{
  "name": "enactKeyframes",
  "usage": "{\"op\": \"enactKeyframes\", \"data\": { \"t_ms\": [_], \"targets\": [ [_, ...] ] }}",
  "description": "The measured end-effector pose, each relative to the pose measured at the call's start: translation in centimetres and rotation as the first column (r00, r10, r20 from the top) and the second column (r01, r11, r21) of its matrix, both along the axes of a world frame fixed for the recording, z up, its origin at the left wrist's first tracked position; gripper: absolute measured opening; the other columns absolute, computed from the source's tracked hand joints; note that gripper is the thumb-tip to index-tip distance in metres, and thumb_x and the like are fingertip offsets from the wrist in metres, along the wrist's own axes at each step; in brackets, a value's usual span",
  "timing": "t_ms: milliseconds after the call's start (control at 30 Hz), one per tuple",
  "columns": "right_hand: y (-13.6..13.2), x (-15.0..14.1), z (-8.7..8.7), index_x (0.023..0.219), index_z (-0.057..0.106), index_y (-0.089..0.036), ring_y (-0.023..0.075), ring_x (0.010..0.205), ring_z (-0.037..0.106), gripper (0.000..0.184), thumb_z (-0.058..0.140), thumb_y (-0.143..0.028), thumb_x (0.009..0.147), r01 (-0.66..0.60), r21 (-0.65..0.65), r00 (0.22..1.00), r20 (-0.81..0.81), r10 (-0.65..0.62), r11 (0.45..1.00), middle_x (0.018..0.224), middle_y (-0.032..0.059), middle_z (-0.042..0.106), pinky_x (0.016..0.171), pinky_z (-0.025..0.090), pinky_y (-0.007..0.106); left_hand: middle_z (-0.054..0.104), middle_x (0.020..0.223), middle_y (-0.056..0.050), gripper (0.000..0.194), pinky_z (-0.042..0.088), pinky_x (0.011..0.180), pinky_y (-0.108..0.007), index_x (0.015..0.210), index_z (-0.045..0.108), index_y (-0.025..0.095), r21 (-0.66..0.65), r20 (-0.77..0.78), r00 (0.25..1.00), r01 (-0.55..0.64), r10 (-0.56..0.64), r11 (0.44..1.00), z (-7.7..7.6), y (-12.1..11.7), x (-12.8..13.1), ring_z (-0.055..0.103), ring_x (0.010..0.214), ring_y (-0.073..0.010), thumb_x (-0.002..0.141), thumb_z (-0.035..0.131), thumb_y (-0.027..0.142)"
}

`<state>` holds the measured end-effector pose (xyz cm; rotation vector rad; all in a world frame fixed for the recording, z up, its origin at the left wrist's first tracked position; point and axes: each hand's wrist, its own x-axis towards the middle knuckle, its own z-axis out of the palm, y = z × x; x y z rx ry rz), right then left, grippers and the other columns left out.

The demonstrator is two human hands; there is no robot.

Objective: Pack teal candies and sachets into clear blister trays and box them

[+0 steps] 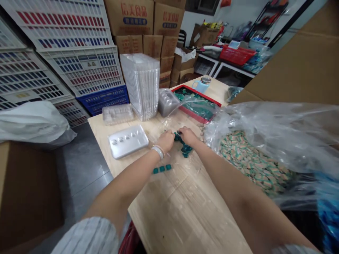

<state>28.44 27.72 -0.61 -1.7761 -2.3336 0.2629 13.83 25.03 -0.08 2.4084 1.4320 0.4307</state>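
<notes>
Three teal square pieces (162,169), at six o'clock from the curled left hand (166,141), could be scattered by its withdrawal; loose dark-teal pieces (186,151) are bunched at six o'clock from the half-curled right hand (188,135). What is held cannot be told.

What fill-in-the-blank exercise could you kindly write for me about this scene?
1. A white band circles the wrist of the ____ arm.
2. Nearer the camera than the bare left hand, a row of small green square pieces shows ____ of them.
3. The light-blue lidded cup stands beside a shallow rectangular tray with a ____ rim.
Missing words: left; three; red.
</notes>
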Motion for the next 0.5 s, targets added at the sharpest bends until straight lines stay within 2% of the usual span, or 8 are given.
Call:
{"op": "enactKeyframes", "data": {
  "t_ms": [67, 133, 233, 300, 333, 400, 433, 500],
  "targets": [
    [0.6, 0.4, -0.4, 0.079, 0.061, -0.015, 0.0155, 0.077, 0.051, 0.012, 0.054, -0.014, 0.069, 0.016, -0.002, 1.000, -0.015, -0.016, 1.000, 0.085, 0.0068, 0.057, 0.071, 0.039, 0.025, 0.054, 0.086, -0.013, 0.022, 0.041, 0.074, -0.033, 0.079, 0.059, 0.010, -0.012, -0.001, 1.000, -0.004, 0.004, 1.000, -0.7, 0.2, 0.1, 0.052, 0.081, -0.0200, 0.077, 0.037, 0.010],
    [0.6, 1.0, -0.3, 0.074, 0.059, -0.014, 0.0154, 0.074, 0.051, 0.008, 0.058, -0.018, 0.067, 0.050, 0.012, 0.998, -0.033, -0.050, 0.999, 0.083, 0.0072, 0.056, 0.069, 0.040, 0.026, 0.055, 0.083, -0.011, 0.020, 0.041, 0.073, -0.031, 0.077, 0.059, 0.011, -0.025, 0.017, 1.000, -0.002, 0.003, 1.000, -0.7, 0.1, -0.1, 0.053, 0.079, -0.0186, 0.076, 0.038, 0.009],
    [-0.8, 1.5, 0.7, 0.071, 0.055, -0.013, 0.0156, 0.072, 0.050, 0.012, 0.058, -0.023, 0.067, 0.140, 0.062, 0.982, -0.136, -0.130, 0.988, 0.079, 0.0073, 0.055, 0.067, 0.040, 0.027, 0.057, 0.083, -0.008, 0.017, 0.040, 0.074, -0.029, 0.079, 0.058, 0.013, -0.020, 0.072, 0.997, -0.024, 0.026, 1.000, 0.5, -0.3, -0.7, 0.052, 0.080, -0.0163, 0.075, 0.042, 0.011],
    [-3.1, 1.3, 1.6, 0.068, 0.053, -0.014, 0.0143, 0.066, 0.050, 0.013, 0.059, -0.026, 0.066, 0.176, 0.032, 0.935, -0.317, -0.157, 0.984, 0.070, 0.0037, 0.054, 0.062, 0.040, 0.027, 0.058, 0.081, -0.005, 0.015, 0.041, 0.071, -0.026, 0.081, 0.057, 0.013, -0.055, 0.238, 0.969, -0.061, 0.073, 0.997, 1.8, -1.2, -1.8, 0.052, 0.076, -0.0135, 0.074, 0.044, 0.014],
    [-4.6, 1.0, 2.1, 0.067, 0.052, -0.015, 0.0132, 0.061, 0.049, 0.015, 0.059, -0.028, 0.065, 0.163, -0.030, 0.888, -0.431, -0.160, 0.986, 0.065, 0.0016, 0.053, 0.058, 0.040, 0.026, 0.058, 0.078, -0.004, 0.014, 0.042, 0.068, -0.024, 0.082, 0.057, 0.013, -0.111, 0.360, 0.926, -0.076, 0.111, 0.991, 2.5, -2.0, -2.8, 0.052, 0.072, -0.0120, 0.074, 0.046, 0.017],
    [-8.0, -0.3, 3.1, 0.068, 0.051, -0.017, 0.0110, 0.053, 0.048, 0.019, 0.060, -0.033, 0.064, 0.044, -0.215, 0.755, -0.632, -0.174, 0.976, 0.059, -0.0016, 0.051, 0.051, 0.039, 0.025, 0.059, 0.072, -0.002, 0.015, 0.042, 0.061, -0.022, 0.081, 0.059, 0.013, -0.291, 0.580, 0.781, -0.066, 0.231, 0.954, 3.5, -4.3, -5.1, 0.051, 0.064, -0.0101, 0.072, 0.050, 0.021],
    [-9.6, -1.2, 3.5, 0.070, 0.051, -0.017, 0.0100, 0.050, 0.047, 0.021, 0.060, -0.036, 0.064, -0.043, -0.308, 0.685, -0.702, -0.196, 0.951, 0.058, -0.0026, 0.051, 0.048, 0.038, 0.024, 0.059, 0.071, -0.001, 0.016, 0.042, 0.059, -0.022, 0.081, 0.060, 0.013, -0.390, 0.635, 0.709, -0.046, 0.305, 0.919, 3.8, -5.8, -6.4, 0.051, 0.062, -0.0098, 0.070, 0.052, 0.023],
    [-12.5, -3.4, 4.1, 0.074, 0.051, -0.017, 0.0088, 0.046, 0.047, 0.024, 0.060, -0.038, 0.064, -0.210, -0.434, 0.560, -0.788, -0.256, 0.876, 0.056, -0.0039, 0.051, 0.046, 0.038, 0.023, 0.061, 0.075, -0.002, 0.019, 0.041, 0.055, -0.021, 0.081, 0.062, 0.014, -0.559, 0.639, 0.622, -0.028, 0.452, 0.829, 3.9, -9.0, -8.6, 0.050, 0.061, -0.0095, 0.068, 0.054, 0.025]
  ]
}}
